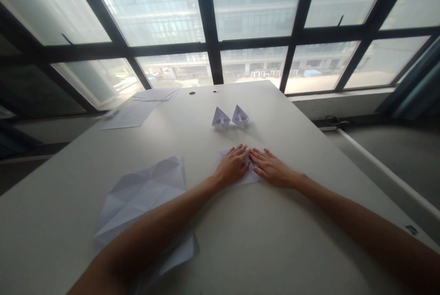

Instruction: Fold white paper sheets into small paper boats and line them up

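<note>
My left hand (233, 164) and my right hand (271, 167) lie side by side, fingers stretched flat, pressing down on a small folded white paper (249, 178) in the middle of the white table (282, 240). Most of that paper is hidden under the palms. Just beyond the fingertips stand two folded paper boats (221, 118) (240, 116), side by side and upright. A large creased, unfolded white sheet (144, 194) lies to the left, partly under my left forearm.
Flat white sheets (132, 114) and a small stack of paper (156, 94) lie at the table's far left corner. Two small dark dots (192, 93) sit near the far edge. Large dark-framed windows (209, 33) rise behind the table.
</note>
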### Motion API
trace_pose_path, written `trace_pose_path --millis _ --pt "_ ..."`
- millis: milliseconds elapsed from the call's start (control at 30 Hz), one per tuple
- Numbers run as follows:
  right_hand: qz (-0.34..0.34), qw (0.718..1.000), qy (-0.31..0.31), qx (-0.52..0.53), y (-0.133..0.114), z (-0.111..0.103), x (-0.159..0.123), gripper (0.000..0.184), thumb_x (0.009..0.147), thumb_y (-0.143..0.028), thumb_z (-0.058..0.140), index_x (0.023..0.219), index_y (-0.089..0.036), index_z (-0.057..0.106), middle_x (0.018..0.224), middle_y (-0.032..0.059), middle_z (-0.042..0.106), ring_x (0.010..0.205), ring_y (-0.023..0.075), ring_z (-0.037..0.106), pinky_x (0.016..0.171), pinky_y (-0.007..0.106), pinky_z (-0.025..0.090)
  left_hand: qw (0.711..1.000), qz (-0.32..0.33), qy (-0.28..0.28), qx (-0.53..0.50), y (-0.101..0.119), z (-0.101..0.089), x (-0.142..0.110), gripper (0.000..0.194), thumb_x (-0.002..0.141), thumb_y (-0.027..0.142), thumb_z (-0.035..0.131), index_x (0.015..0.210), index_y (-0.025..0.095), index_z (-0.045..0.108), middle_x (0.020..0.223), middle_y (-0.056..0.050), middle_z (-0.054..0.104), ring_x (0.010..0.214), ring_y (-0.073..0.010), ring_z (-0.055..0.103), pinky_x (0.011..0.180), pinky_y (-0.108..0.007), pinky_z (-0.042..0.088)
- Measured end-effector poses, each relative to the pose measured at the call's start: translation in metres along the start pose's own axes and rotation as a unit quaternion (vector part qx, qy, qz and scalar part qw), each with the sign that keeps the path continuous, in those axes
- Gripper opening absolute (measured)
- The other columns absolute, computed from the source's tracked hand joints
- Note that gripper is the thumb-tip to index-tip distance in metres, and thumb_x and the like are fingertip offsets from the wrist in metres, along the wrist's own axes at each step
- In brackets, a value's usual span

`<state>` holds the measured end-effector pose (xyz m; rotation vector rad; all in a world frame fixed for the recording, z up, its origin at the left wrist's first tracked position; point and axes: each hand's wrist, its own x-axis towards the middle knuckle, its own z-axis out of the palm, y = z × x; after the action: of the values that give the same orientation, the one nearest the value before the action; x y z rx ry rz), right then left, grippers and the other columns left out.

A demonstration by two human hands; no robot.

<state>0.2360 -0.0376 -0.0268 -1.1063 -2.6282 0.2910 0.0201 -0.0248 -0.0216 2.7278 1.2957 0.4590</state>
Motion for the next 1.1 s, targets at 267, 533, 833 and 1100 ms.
trace_pose_path --millis 267,533,833,1100 --pt "0.044 0.999 0.007 -0.008 0.000 0.006 0.001 0.066 0.103 -0.053 0.026 0.157 -0.017 0.023 0.161 0.0128 0.025 0.151 0.0284 0.018 0.120 0.060 0.010 0.999 0.009 -0.045 -0.017 0.001 0.003 -0.002 0.066 0.100 0.050 0.039 0.156 0.017 0.026 0.161 -0.010 0.028 0.151 -0.0247 0.022 0.123 -0.044 0.018" --pt "0.168 0.985 0.030 -0.026 0.006 0.009 0.005 0.053 0.101 -0.036 0.036 0.151 -0.020 0.039 0.160 0.0144 0.029 0.150 0.0307 0.022 0.117 0.064 0.014 0.999 0.015 -0.042 -0.003 0.001 0.001 -0.002 0.056 0.101 0.051 0.037 0.153 0.029 0.035 0.161 -0.007 0.031 0.150 -0.0255 0.024 0.121 -0.048 0.019" --pt "0.253 0.962 0.088 -0.055 0.023 0.010 0.003 0.046 0.099 -0.027 0.038 0.142 -0.016 0.052 0.156 0.0212 0.036 0.146 0.0349 0.030 0.113 0.064 0.024 0.999 0.002 -0.040 0.003 0.002 0.002 -0.002 0.052 0.101 0.051 0.036 0.149 0.030 0.042 0.160 -0.006 0.032 0.149 -0.0278 0.026 0.120 -0.052 0.021" --pt "0.171 0.973 0.155 -0.020 0.022 0.007 0.004 0.048 0.093 -0.015 0.043 0.140 -0.017 0.055 0.154 0.0142 0.043 0.145 0.0274 0.034 0.118 0.052 0.028 0.999 -0.019 -0.031 0.009 0.000 0.004 -0.002 0.054 0.101 0.049 0.037 0.149 0.027 0.041 0.160 -0.007 0.032 0.150 -0.0285 0.025 0.120 -0.052 0.021"
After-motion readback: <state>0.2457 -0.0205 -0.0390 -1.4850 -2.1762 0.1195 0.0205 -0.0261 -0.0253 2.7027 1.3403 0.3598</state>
